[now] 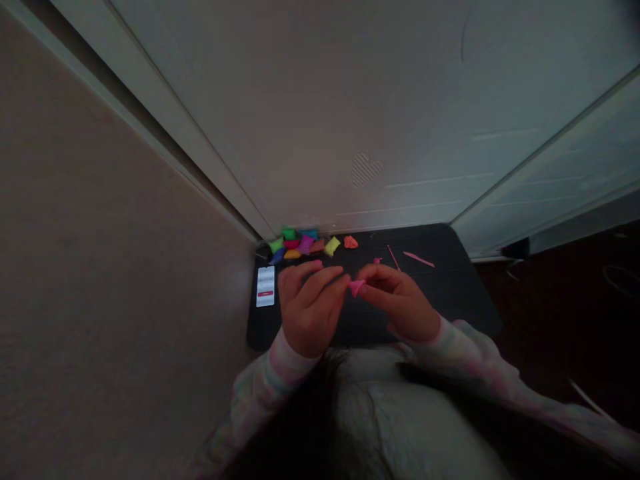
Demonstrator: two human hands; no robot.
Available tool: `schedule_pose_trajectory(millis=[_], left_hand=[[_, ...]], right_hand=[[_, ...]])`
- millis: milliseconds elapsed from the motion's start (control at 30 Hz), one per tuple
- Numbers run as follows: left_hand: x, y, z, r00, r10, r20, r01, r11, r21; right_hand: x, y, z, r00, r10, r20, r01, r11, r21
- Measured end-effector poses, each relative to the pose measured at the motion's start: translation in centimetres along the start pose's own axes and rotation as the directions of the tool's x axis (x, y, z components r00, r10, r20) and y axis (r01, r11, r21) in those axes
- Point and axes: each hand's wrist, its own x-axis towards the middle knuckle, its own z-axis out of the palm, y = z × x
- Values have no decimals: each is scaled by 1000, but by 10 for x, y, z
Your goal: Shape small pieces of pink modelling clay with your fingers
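Observation:
In front of my chest, a small piece of bright pink modelling clay [356, 287] is held up over the dark table. My right hand [403, 303] pinches it between thumb and index finger. My left hand [313, 307] meets the clay's left edge with its index fingertip; the other fingers are raised and bent, and the thumb is hidden behind them. Beyond my right hand lie a smaller pink piece [377, 261], a thin pink stick tool [393, 256] and a flat pink modelling tool [419, 259].
Several coloured clay packets [306, 245] are bunched at the back left of the black table [450, 287], with an orange lump [351, 243] to their right. A phone [265, 287] with a lit screen lies at the left edge. A white panel [310, 133] rises behind.

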Motion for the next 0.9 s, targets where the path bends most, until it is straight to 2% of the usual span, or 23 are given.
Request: schedule_pose_trajectory(millis=[167, 400, 667, 900], left_hand=[[3, 1, -1, 999, 14, 38, -15, 1000, 27], [4, 0, -3, 997, 73, 10, -73, 996, 43], [4, -1, -2, 999, 8, 46, -9, 999, 33], [3, -2, -1, 999, 31, 25, -32, 999, 27]], right_hand=[[1, 0, 0, 1000, 12, -12, -12, 1000, 0], [1, 1, 0, 1000, 8, -4, -8, 999, -41], [2, 1, -2, 1000, 12, -19, -12, 999, -37], [2, 1, -2, 999, 15, -28, -15, 1000, -22]])
